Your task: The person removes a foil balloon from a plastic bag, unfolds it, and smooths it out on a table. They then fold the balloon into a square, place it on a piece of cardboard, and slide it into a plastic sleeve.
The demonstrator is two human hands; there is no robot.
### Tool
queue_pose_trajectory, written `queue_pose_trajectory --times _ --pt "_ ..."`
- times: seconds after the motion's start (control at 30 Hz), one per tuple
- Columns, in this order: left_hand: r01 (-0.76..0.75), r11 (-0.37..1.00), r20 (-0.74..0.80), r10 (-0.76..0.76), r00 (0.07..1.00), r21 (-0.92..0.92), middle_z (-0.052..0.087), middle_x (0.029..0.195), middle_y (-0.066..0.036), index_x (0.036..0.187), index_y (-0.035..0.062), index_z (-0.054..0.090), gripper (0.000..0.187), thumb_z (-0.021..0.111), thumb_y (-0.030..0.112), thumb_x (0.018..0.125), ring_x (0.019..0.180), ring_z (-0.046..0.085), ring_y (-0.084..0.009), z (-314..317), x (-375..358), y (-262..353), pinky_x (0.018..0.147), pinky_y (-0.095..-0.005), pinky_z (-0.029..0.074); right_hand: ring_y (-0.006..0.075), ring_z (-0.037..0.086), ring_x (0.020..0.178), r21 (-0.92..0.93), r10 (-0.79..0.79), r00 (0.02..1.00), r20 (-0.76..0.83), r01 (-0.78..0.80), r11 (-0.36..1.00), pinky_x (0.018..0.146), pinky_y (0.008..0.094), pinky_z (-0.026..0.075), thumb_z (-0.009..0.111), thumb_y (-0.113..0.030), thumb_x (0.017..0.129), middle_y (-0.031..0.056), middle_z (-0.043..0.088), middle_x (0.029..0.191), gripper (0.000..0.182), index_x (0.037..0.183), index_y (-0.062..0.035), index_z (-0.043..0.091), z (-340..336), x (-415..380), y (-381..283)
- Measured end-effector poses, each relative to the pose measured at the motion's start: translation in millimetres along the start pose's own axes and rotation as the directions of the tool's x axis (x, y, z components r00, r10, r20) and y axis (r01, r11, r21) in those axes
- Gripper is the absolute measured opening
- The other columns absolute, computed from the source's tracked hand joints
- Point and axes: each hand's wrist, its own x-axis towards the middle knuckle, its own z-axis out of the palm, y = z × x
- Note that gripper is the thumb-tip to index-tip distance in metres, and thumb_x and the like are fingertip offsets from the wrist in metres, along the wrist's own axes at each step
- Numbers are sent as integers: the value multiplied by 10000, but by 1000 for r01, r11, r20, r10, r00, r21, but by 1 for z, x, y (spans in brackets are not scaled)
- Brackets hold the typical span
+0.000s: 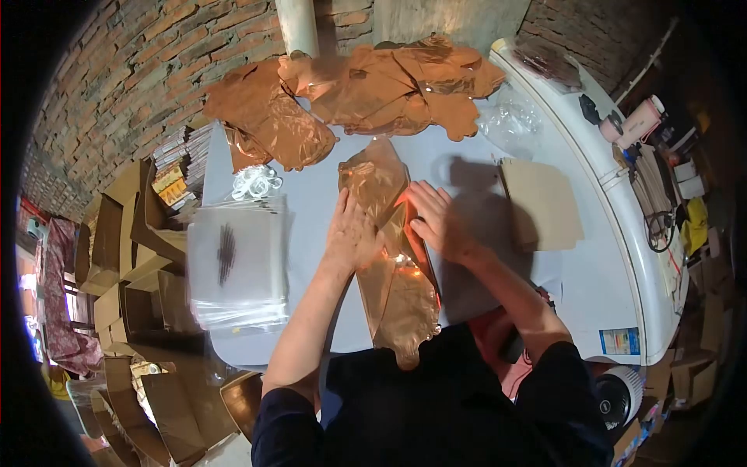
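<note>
While both hands, left (352,233) and right (438,222), press flat, grips open, on copper foil (393,265), cardboard boxes (124,303) stand beside.

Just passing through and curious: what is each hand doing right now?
Left hand: open, flat on the copper foil balloon.
Right hand: open, fingers pressing on the same balloon.
</note>
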Motion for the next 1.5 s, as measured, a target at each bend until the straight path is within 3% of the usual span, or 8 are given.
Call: queue_pose_trajectory --times 0.2,0.33,0.4,0.5,0.73,1.1,1.2,1.5 --pt "-21 997 -77 15 997 -79 496 1570 -251 1418 -55 621 640 525 389 967 1542 333 -383 1 0 -1 1336 -500 123 379 389 1518 -66 13 1000 6 -13 998 1236 575 257 571 -350 1037 236 466 1596 683 1574 33 396 13 13 9" --pt "32 999 77 -35 996 30 471 1581 -270 1366 -62 662 616 526 389 969 1552 316 -382 5 0 -1 1335 -497 121 367 399 1513 -234 -46 998 -46 34 972 1235 580 252 571 -379 1040 240 458 1604 688 1564 39 418 16 13 3" --pt "1 1000 -100 1 995 22 462 1584 -277 1330 -63 690 602 517 392 974 1559 303 -382 6 -1 0 1335 -497 119 366 411 1504 -218 -62 997 -41 51 975 1238 561 257 574 -380 1041 239 460 1603 687 1557 47 426 16 15 4" --pt "65 995 158 -77 984 81 459 1584 -280 1356 -71 668 615 515 387 975 1571 281 -381 -13 -1 6 1336 -497 114 372 417 1503 -180 -76 996 -37 68 981 1243 540 269 573 -377 1043 251 456 1602 691 1552 64 421 16 14 3" --pt "19 999 -49 -21 999 -38 429 1622 -196 1556 33 484 657 549 332 975 1579 259 -381 -7 -1 6 1330 -503 140 383 347 1553 32 -8 998 70 5 999 1280 536 224 530 -308 1060 285 357 1657 743 1628 81 251 11 18 4" --pt "-12 995 -135 -1 991 -101 508 1560 -201 1490 37 576 589 535 372 1007 1553 300 -395 -8 -2 8 1325 -522 155 409 429 1496 -155 -171 985 1 169 973 1234 552 313 660 -395 976 280 482 1570 770 1523 102 441 13 22 -5" --pt "61 995 144 -72 987 82 520 1536 -214 1494 33 557 634 609 349 946 1548 313 -397 -3 -2 4 1330 -539 143 396 375 1536 -139 -153 988 38 157 978 1257 553 264 643 -364 988 254 430 1620 762 1561 77 402 14 21 -5" --pt "15 1000 -115 -17 993 -23 550 1467 -259 1377 -39 633 534 547 345 1015 1537 326 -415 3 -5 2 1322 -548 156 384 331 1565 -163 -141 987 75 151 975 1263 579 227 621 -393 995 228 406 1649 738 1598 -18 419 15 18 -4"
